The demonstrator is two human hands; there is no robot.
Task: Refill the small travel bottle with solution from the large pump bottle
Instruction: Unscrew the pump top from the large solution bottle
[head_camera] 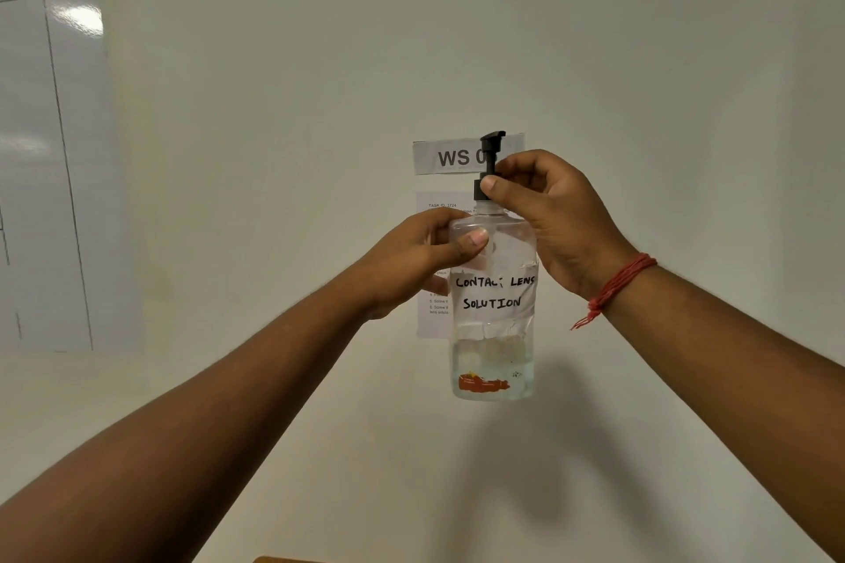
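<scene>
The head camera is looking at a plain pale wall, with no table showing beneath the hands; only a sliver of something tan is peeking in at the bottom edge. A whiteboard is hanging at the wall's left edge, ruled into columns, and its headings are reading "NAME" and "PRODUCTION" (the scrawl above them is too faint to make out). A paper sign taped to the wall behind the hands is showing "WS 0", the rest being hidden by the pump. Below it a printed sheet is starting "TASK ID 3724"; its smaller lines are too small to read.

The large pump bottle is being held up in the air in front of that sheet, upright, touching no surface. It is clear plastic with a black pump head, a little liquid sitting in the bottom, and a torn orange label scrap near its base. A white taped label is reading "CONTACT LENS SOLUTION" in handwritten capitals.

The left hand is gripping the bottle's shoulder, thumb pressing across the front. The right hand is pinching the black collar under the pump, fingers curled round it. A red thread bracelet is circling the right wrist.
</scene>
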